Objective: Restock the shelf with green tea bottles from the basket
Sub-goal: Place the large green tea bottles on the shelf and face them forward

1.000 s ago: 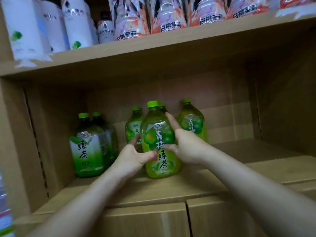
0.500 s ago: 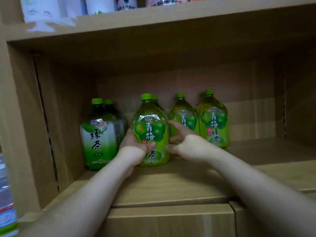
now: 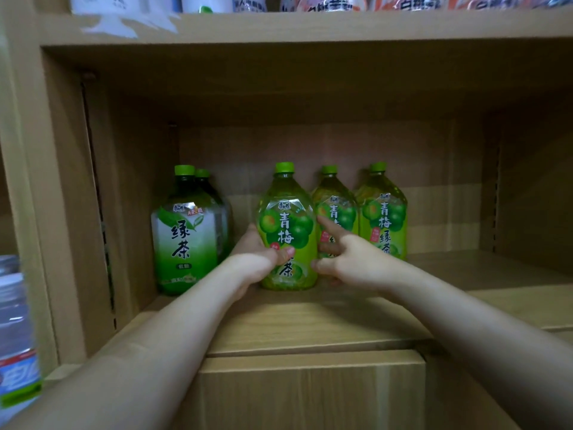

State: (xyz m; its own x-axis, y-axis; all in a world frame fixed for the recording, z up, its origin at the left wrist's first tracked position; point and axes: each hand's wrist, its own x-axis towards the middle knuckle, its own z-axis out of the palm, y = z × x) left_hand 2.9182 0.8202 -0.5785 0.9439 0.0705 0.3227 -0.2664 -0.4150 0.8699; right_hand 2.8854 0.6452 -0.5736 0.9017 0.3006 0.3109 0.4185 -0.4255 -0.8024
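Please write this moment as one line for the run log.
stage: placing | left hand: grips front green tea bottle | right hand: fingers spread, touches its right side | bottle: upright on shelf

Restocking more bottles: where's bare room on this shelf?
Bare shelf board from the rightmost plum bottle to the right wall, plus the front edge. Crowded at the front plum bottle, between left hand and right hand.
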